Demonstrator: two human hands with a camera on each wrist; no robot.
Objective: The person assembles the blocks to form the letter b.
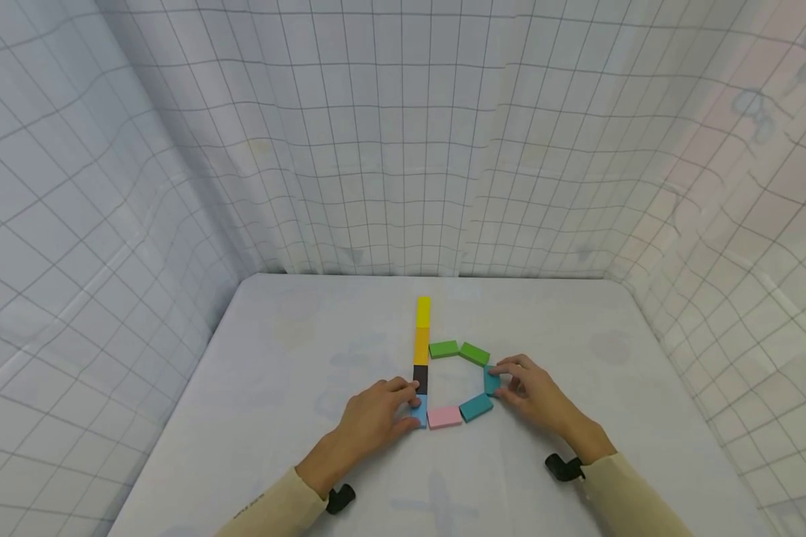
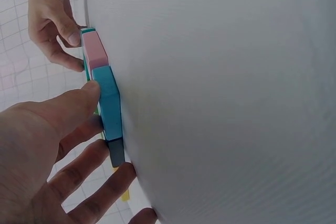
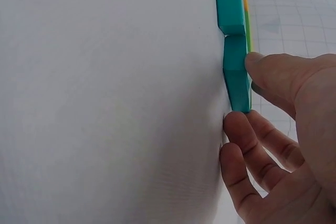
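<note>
Flat coloured blocks lie on the white table in an outline like a letter b. Its straight side runs from a yellow block (image 1: 423, 311) through an orange block (image 1: 422, 346) and a black block (image 1: 420, 379) to a light blue block (image 1: 419, 412). My left hand (image 1: 378, 414) pinches the light blue block at its left side, fingers reaching the black one. My right hand (image 1: 536, 391) holds the upright teal block (image 1: 491, 380) between thumb and fingers. Two green blocks (image 1: 444, 349), another teal block (image 1: 476, 407) and a pink block (image 1: 445, 417) complete the loop.
A white tabletop (image 1: 309, 328) spreads around the blocks. White grid-patterned curtains (image 1: 403, 149) hang behind the table and along both sides. Dark wrist-worn devices (image 1: 564, 468) sit below each hand, near the cream sleeves (image 1: 634, 496).
</note>
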